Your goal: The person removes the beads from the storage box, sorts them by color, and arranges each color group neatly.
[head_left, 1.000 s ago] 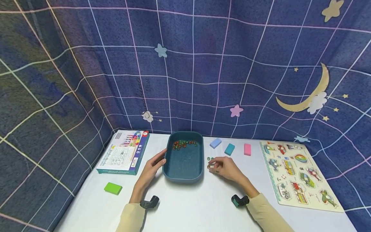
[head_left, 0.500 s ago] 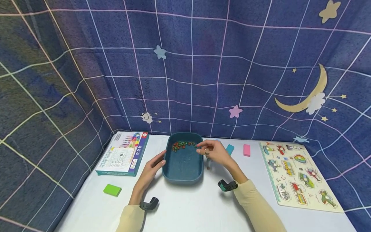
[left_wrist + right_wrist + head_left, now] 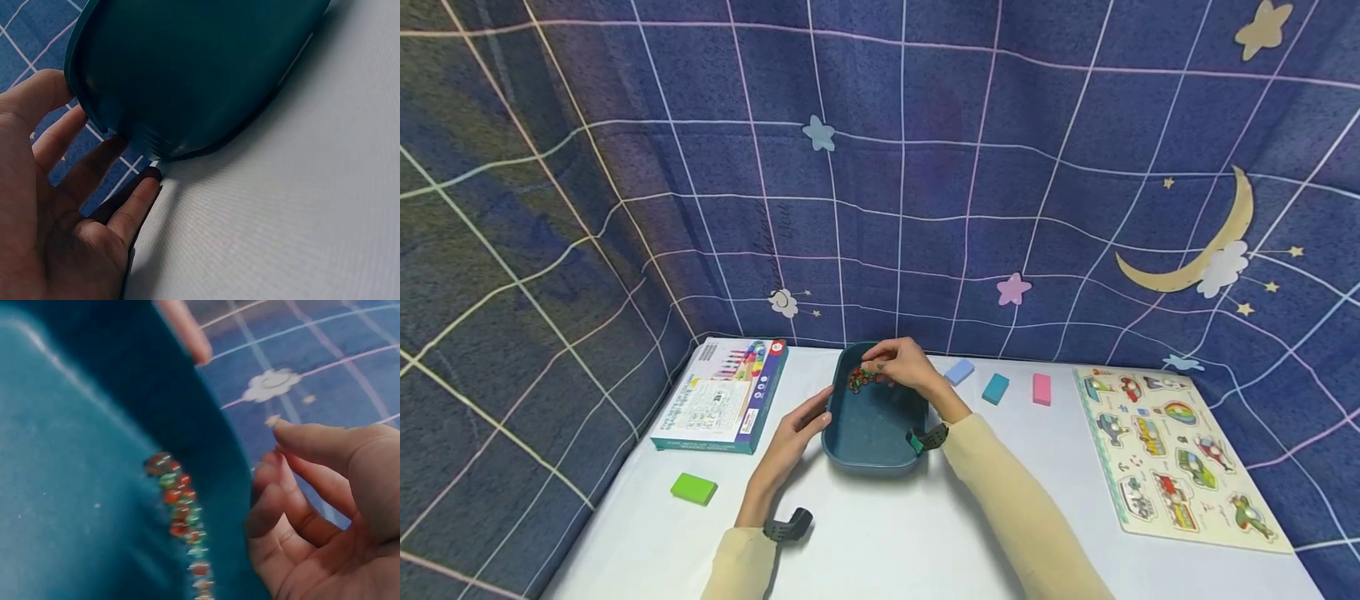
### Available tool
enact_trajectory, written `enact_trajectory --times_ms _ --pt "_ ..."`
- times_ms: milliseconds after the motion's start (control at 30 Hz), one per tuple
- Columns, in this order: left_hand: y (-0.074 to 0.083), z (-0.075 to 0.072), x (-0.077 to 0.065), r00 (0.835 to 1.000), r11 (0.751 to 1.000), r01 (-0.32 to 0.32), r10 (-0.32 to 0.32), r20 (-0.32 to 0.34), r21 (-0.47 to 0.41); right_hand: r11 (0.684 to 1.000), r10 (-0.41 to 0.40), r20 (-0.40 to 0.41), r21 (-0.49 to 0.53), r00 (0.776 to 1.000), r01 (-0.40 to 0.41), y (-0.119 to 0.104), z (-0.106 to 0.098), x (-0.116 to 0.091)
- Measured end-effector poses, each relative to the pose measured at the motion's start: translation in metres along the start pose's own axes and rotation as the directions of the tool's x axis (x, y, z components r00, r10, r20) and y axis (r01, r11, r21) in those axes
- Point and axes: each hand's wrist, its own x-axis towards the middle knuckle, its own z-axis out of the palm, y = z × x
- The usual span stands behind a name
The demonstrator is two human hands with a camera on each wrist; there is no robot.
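A dark teal plastic bin (image 3: 880, 433) stands mid-table. Small red-orange and green glass beads (image 3: 181, 506) lie inside, gathered along its far side. My left hand (image 3: 786, 446) touches the bin's left side, its fingers fairly straight; in the left wrist view the thumb (image 3: 47, 90) meets the rim. Over the bin, by the beads, is my right hand (image 3: 904, 367). In the right wrist view, its fingers (image 3: 269, 506) are curled and the thumb tip comes close to the index fingertip. No bead shows between them, though one may be hidden.
Blue (image 3: 959, 372), teal (image 3: 996, 388) and pink blocks (image 3: 1041, 389) lie right of the bin. A wooden picture puzzle board (image 3: 1180, 458) lies farther right. On the left are a flat printed box (image 3: 718, 396) and a green block (image 3: 693, 488). A patterned curtain (image 3: 865, 208) hangs behind.
My right hand has moved from small beads on the table at the bin's right, over the rim, to above the beads inside. My left hand stays at the bin's left side.
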Motion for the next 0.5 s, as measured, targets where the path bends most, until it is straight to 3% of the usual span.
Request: enact_trajectory --times_ms 200,500 --pt "0.000 -0.003 -0.001 1.000 1.000 0.004 -0.004 0.011 -0.015 0.995 0.062 0.020 -0.083 0.998 -0.060 0.012 0.017 0.017" --pt "-0.002 -0.003 0.001 1.000 0.999 -0.007 0.007 0.025 -0.034 0.968 0.103 0.020 -0.231 0.995 -0.095 0.025 0.031 0.024"
